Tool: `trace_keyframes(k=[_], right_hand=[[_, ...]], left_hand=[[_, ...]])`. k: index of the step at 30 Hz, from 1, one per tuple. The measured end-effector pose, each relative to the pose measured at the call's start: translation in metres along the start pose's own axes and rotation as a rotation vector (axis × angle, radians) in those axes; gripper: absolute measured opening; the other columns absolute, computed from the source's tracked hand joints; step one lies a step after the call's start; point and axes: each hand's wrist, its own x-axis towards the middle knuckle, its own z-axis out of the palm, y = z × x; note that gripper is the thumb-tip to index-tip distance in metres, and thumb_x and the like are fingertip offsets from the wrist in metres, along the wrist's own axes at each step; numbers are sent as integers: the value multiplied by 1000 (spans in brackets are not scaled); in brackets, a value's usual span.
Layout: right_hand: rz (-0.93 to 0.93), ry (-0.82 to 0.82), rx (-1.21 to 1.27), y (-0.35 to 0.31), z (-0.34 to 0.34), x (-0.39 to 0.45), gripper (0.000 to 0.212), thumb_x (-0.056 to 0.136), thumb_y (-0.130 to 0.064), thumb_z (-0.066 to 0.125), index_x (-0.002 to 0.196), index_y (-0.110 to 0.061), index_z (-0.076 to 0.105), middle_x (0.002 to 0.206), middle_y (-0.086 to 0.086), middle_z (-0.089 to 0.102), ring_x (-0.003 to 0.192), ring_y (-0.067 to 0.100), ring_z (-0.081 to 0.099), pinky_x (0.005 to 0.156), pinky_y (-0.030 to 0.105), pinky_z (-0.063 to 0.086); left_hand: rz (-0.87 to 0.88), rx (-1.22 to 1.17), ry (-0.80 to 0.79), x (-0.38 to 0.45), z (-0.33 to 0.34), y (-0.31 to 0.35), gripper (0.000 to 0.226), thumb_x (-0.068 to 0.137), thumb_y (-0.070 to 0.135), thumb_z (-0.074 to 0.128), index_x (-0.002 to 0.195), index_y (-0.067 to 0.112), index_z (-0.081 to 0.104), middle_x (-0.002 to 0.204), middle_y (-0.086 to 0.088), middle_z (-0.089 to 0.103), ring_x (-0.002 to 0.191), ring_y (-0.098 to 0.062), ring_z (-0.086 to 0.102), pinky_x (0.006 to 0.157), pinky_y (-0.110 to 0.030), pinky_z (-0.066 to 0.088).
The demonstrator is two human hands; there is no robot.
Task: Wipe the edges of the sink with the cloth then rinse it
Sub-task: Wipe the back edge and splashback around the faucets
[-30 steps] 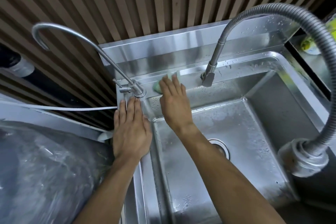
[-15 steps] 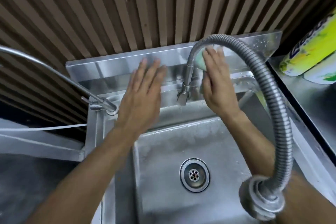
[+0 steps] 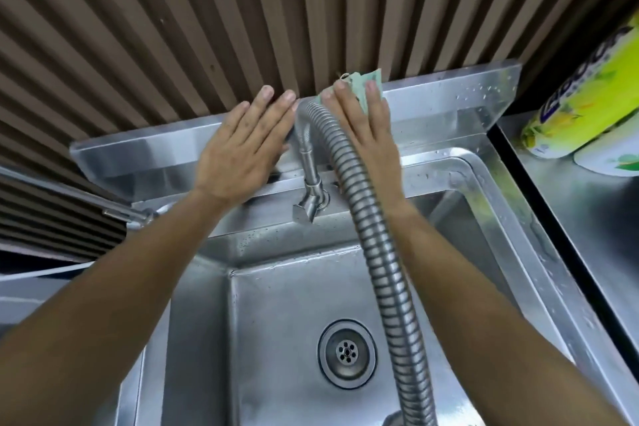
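flat-fingered, my right hand (image 3: 366, 135) presses the green cloth (image 3: 363, 85) against the top of the sink's raised back edge (image 3: 449, 104), fingers straight, nothing curled round the fabric; a frayed corner of the cloth sticks out past my fingertips, up against the ribbed brown wall panel (image 3: 242, 10). left hand (image 3: 242, 149) lies open and flat on the same back edge, just left of the tap post (image 3: 309, 162), holding nothing, bracing, as i read it. the flexible corrugated tap hose (image 3: 373, 252) arches between my two forearms and down over the basin. progress judgement: wiping is under way on the back edge, about mid-length. water beads show on the right end of the back edge and along the right rim (image 3: 539, 235), so i judge those stretches not yet wiped, though wetness alone is weak evidence. left rim (image 3: 152, 373) and front rim are mostly hidden by my arms or out of frame; cannot tell their condition. no water is running from the hose in view and the basin floor round the drain (image 3: 346, 353) shows only scattered drops, so the rinse step is not begun. remaining, by my estimate: rest of back edge, right rim, possibly left and front, then rinse. a yellow-green packaged roll (image 3: 587, 93) lies on the counter to the right, well apart from the work.
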Motion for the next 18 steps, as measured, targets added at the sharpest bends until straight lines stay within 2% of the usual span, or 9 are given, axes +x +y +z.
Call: trace_keyframes(k=[1,3,5,7,8,10,12,15,18], right_hand=[[54,16,-13,18,-3,-2,51,114,-27,30,163,-12,24,170,12,19,157,44,8,129,54,7],[415,232,121,46,-9,-4,49,113,-24,32,158,-3,33,166,19,27,154,49,12,131,46,4],[661,352,204,34,-19,2,47,112,-21,35,155,-4,35,165,20,28,154,49,10,129,34,-4],[500,236,186,-12,-9,14,47,111,-21,39,156,-8,38,165,18,29,155,48,12,130,40,-3],[323,137,127,-28,-1,15,48,111,-23,37,158,-11,36,166,14,29,156,45,13,130,47,0],[76,-105,-12,-22,4,12,51,114,-30,16,163,-19,23,169,3,22,159,34,6,129,50,1],[25,-61,-43,14,-4,8,50,114,-31,16,161,-19,28,166,2,28,158,31,9,129,48,7],[257,235,99,45,-23,3,38,111,-21,34,144,-9,49,151,8,44,149,32,24,130,46,13],[291,75,58,7,-17,15,43,111,-25,29,148,-12,46,156,8,42,151,37,26,128,51,10]], left_hand=[[13,3,23,0,3,0,53,115,30,29,164,11,20,174,-2,0,160,-24,5,129,-40,17],[52,37,81,-3,10,0,51,115,29,25,164,14,22,174,-2,3,160,-25,11,128,-41,18],[82,26,64,0,6,1,48,115,43,18,163,40,20,171,2,19,156,-30,27,126,-50,25],[-23,-276,59,4,1,9,41,109,62,16,147,71,24,164,1,36,150,-37,37,123,-61,24],[-25,-311,42,4,-1,8,41,109,61,16,148,71,22,165,-1,33,150,-37,36,123,-60,22],[132,-76,10,-1,-1,-1,50,114,46,17,163,42,8,170,-7,13,152,-33,26,128,-50,16],[131,-27,-9,-5,4,-11,59,113,34,30,165,14,9,169,-9,7,151,-31,16,129,-45,13],[94,-39,77,-7,0,-8,62,111,27,42,163,5,17,166,-13,12,149,-34,20,124,-50,27],[117,5,163,-7,-1,-1,52,110,18,44,158,2,33,162,-15,25,143,-34,36,119,-50,38]])
